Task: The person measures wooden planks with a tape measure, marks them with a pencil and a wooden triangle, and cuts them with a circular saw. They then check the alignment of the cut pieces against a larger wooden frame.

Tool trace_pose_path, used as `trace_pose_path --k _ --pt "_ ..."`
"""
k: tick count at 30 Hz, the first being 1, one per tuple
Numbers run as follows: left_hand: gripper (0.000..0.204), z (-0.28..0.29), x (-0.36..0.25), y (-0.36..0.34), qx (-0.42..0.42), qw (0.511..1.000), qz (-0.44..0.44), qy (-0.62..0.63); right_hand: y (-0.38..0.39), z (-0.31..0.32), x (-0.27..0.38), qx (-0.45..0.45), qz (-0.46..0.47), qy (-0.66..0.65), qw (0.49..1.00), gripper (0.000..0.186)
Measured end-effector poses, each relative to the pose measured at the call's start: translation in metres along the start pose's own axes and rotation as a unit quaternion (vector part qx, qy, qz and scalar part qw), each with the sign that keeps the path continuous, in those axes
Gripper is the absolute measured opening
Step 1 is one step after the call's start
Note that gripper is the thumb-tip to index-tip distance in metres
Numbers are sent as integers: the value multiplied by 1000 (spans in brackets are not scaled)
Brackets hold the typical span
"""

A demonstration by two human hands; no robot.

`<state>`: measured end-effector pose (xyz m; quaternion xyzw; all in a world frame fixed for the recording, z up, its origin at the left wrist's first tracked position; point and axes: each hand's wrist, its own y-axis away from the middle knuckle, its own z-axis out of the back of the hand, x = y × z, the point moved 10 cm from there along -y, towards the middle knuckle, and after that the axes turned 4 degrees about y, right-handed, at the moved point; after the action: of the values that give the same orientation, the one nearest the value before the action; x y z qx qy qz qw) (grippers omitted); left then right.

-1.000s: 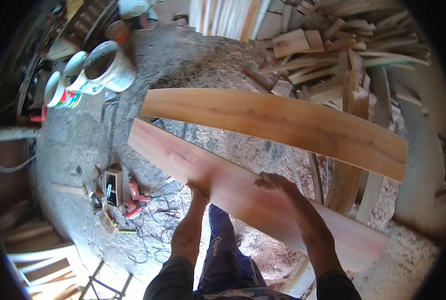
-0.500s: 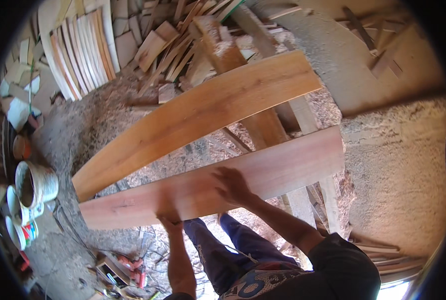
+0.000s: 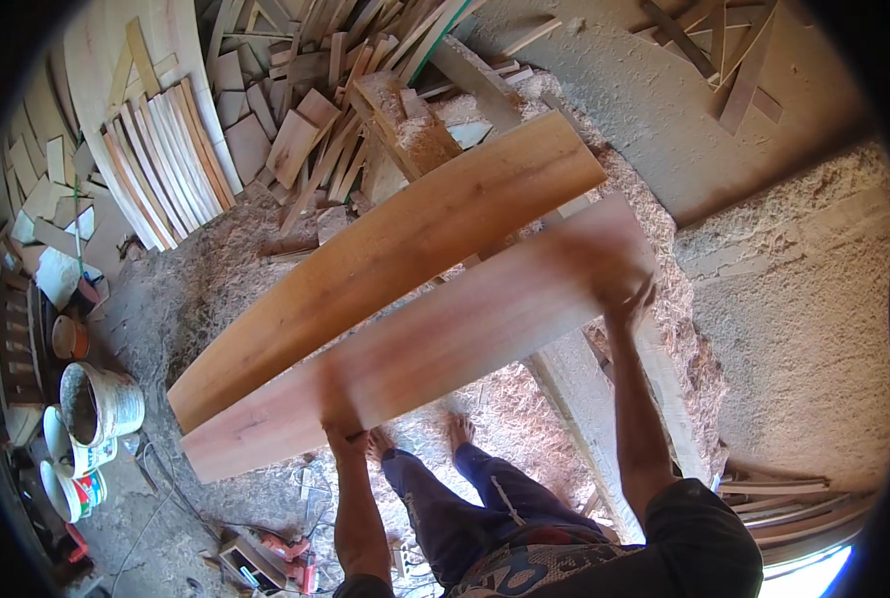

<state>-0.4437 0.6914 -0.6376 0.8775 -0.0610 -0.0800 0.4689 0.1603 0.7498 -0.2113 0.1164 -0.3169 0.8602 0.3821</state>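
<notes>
A long reddish plank [image 3: 455,339] lies across in front of me, its near edge in both hands. My left hand [image 3: 346,433] is closed round that edge left of the middle, with the fingers partly hidden. Toward the plank's right end, my right hand [image 3: 624,301] grips the same edge, its fingertips underneath or out of sight. Just beyond is a second, yellow-brown board [image 3: 395,249] with a curved far edge, close alongside the plank.
Sawdust-covered timber beams [image 3: 589,399] run beneath the boards. Wood offcuts [image 3: 310,130] heap up at the back, beside a stack of pale curved strips [image 3: 166,149]. Buckets [image 3: 116,399] stand at the left. A red power tool [image 3: 290,558] and cables lie near my feet.
My right hand has moved from the middle of the plank's face to its right end and taken hold there. The plank's right end has swung up and away, while my left hand stays on the near edge.
</notes>
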Motion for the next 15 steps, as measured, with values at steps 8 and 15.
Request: trace_pose_path --k 8,15 --pt "33 8 -4 -17 17 999 -9 38 -91 -50 87 105 237 65 964 78" --pt "37 22 -5 -35 58 959 -256 -108 -98 -50 33 225 222 184 931 99"
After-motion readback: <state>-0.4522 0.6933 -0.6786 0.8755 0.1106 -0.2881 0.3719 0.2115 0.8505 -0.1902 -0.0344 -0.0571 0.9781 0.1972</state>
